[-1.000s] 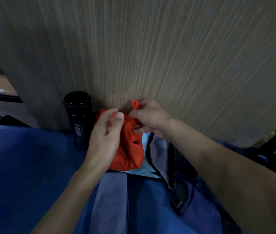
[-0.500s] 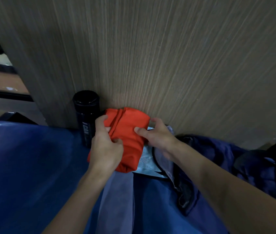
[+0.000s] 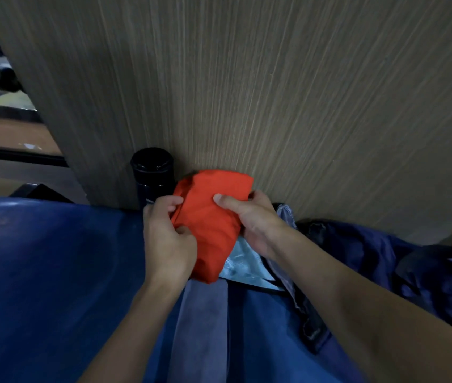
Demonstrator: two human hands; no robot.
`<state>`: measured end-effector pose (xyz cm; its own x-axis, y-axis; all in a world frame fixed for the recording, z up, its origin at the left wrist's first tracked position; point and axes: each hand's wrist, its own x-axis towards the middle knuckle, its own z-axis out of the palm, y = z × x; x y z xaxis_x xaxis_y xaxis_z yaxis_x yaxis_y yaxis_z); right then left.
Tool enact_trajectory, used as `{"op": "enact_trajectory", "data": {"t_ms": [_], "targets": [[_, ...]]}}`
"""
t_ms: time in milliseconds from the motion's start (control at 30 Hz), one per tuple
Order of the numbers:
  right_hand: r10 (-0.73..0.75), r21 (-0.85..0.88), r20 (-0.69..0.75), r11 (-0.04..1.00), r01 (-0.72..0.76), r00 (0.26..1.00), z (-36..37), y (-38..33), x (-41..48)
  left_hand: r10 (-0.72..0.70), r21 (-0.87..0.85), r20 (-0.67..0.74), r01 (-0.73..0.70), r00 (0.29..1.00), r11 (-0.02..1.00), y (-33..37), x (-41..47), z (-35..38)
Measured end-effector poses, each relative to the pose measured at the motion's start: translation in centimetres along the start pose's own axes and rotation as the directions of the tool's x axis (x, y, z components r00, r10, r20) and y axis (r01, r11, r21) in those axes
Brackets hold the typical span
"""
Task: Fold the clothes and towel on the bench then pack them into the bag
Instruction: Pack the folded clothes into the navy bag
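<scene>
Now: blue bench (image 3: 39,272) underneath, navy bag (image 3: 371,258) at right; orange garment (image 3: 213,217), bunched a second ago, is a compact fold against the wood panel (image 3: 274,92); left hand (image 3: 166,239) and right hand (image 3: 252,219) both grasp it; likely ready to pack.
</scene>
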<state>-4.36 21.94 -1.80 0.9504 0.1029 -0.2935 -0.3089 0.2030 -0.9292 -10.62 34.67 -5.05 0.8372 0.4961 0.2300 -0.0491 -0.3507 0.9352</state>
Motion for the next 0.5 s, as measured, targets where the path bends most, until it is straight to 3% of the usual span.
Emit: {"op": "enact_trajectory", "data": {"t_ms": [233, 367, 500], "targets": [[-0.119, 0.124, 0.066, 0.986, 0.11, 0.991, -0.8, -2.4, -3.6, 0.159, -0.189, -0.004, -0.157, 0.987, 0.969, 1.9, -1.2, -0.9], [-0.195, 0.199, 0.076, 0.964, 0.177, 0.978, -2.8, -3.8, -6.8, -0.023, -0.283, 0.197, 0.08, 0.98, 0.956, 3.6, -2.0, -1.1], [-0.233, 0.188, 0.104, 0.959, 0.211, 0.967, -5.8, -4.8, -10.2, -0.01, -0.24, 0.432, 0.125, 0.902, 0.963, 5.6, -3.5, -0.5]]}}
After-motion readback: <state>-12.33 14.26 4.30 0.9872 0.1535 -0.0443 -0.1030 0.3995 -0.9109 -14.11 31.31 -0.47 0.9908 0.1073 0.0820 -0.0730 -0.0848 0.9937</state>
